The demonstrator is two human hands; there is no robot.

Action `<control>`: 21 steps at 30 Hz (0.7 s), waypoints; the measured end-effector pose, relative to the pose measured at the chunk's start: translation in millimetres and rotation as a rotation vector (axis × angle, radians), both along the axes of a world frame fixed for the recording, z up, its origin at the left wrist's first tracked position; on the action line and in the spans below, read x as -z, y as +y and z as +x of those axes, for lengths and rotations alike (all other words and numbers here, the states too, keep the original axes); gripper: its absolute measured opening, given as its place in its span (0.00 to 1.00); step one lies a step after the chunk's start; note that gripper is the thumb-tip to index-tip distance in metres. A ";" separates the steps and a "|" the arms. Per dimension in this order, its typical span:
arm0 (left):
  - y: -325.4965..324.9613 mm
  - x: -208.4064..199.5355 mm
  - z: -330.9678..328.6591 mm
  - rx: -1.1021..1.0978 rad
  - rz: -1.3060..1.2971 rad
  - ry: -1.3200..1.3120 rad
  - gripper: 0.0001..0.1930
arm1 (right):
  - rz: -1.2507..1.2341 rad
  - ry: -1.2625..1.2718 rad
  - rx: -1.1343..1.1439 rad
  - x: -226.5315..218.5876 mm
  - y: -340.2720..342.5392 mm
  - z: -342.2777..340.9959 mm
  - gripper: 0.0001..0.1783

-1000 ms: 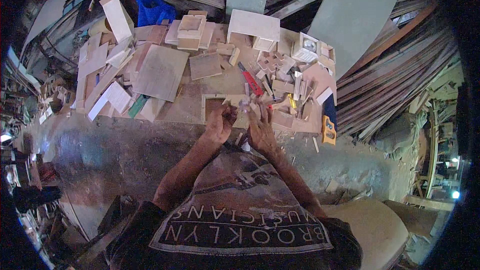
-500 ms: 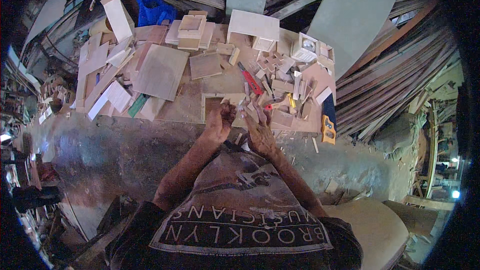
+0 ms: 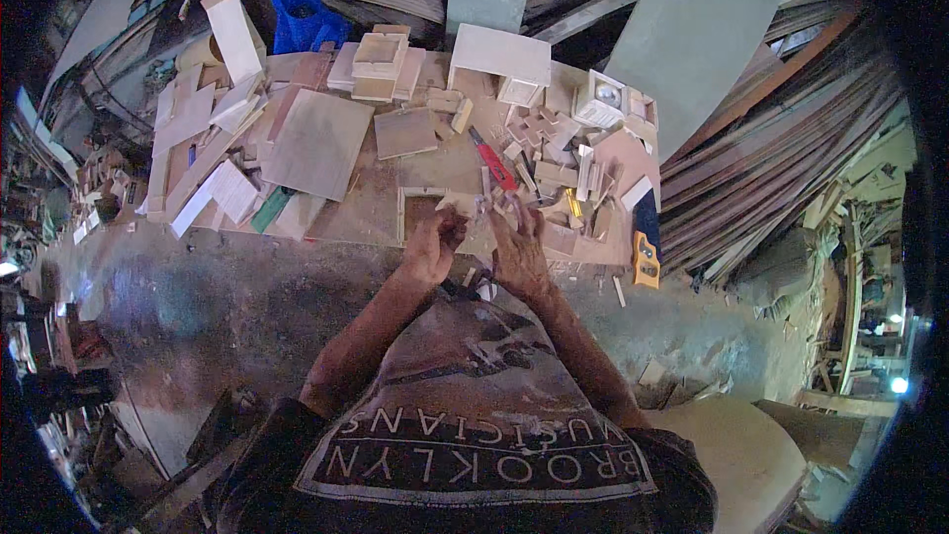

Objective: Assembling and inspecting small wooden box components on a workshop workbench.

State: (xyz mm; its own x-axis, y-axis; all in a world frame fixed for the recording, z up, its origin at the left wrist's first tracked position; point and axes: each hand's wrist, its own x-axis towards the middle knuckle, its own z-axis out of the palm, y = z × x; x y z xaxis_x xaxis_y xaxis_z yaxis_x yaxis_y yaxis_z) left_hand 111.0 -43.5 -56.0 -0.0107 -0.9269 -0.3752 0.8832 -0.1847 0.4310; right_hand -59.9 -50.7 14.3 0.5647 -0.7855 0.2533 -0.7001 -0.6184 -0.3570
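Curled fingers [image 3: 454,225] near wooden frame [image 3: 401,212]

Access is afforded over bare benchtop [image 3: 374,188] between the large panel [image 3: 316,145] and the light wooden frame [image 3: 401,214]. Forward passage from the right hand [image 3: 520,249] is obstructed by the red tool [image 3: 495,167].

Frame [image 3: 401,213] nr front edge of bench [image 3: 371,208]; saw [image 3: 643,262] @ R end; bag [image 3: 304,28] at back, L.
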 end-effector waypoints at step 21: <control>-0.4 12.5 -3.6 -0.012 -0.207 -0.408 0.10 | -0.025 -0.075 0.072 3.7 -3.0 -9.4 0.39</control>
State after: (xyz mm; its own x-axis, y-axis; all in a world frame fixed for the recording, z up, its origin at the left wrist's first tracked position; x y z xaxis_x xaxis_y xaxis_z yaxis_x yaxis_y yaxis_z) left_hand 107.4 -43.9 -68.5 0.1106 -0.9819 -0.1535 0.6351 -0.0490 0.7709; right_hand -69.3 -53.8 10.6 0.4859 -0.8160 0.3130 -0.7145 -0.5772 -0.3954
